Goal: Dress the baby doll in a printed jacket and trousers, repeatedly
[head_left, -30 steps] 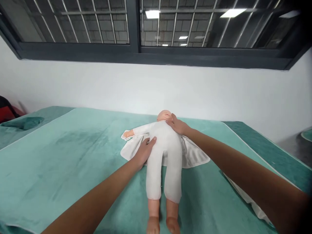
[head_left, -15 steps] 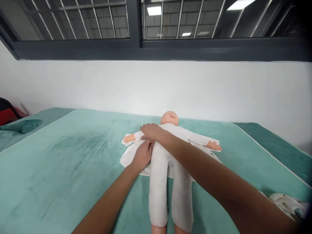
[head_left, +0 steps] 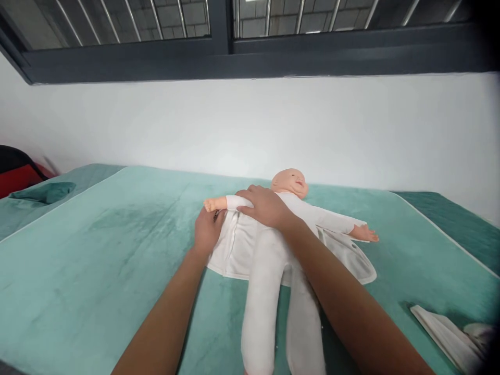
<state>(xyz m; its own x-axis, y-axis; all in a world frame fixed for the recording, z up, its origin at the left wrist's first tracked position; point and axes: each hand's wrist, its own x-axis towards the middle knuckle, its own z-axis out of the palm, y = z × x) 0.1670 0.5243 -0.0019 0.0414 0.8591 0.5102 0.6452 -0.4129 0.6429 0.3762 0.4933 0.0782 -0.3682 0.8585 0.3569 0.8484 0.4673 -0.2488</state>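
Note:
A baby doll (head_left: 267, 260) lies on its back over a spread white garment (head_left: 237, 249), its bare head turned to the right. My right hand (head_left: 267, 205) wraps over the doll's upper arm and side on the left, thumb toward me. By the doll's small hand (head_left: 214, 203), my left hand (head_left: 207, 229) is closed at the garment's left edge, its fingertips partly hidden behind the doll's wrist. The doll's other arm (head_left: 332, 214) stretches out to the right, over the other side of the garment.
A green plush cover (head_left: 117, 271) spreads beneath everything. White cloth (head_left: 449, 333) lies at the lower right, and a red and black item (head_left: 17, 172) sits at the far left. Behind are a white wall (head_left: 175, 125) and a dark window frame (head_left: 136, 65).
The doll's left-side arm is raised and the doll's body has tilted to the right. My left hand has moved outward to the doll's wrist. The view has shifted down.

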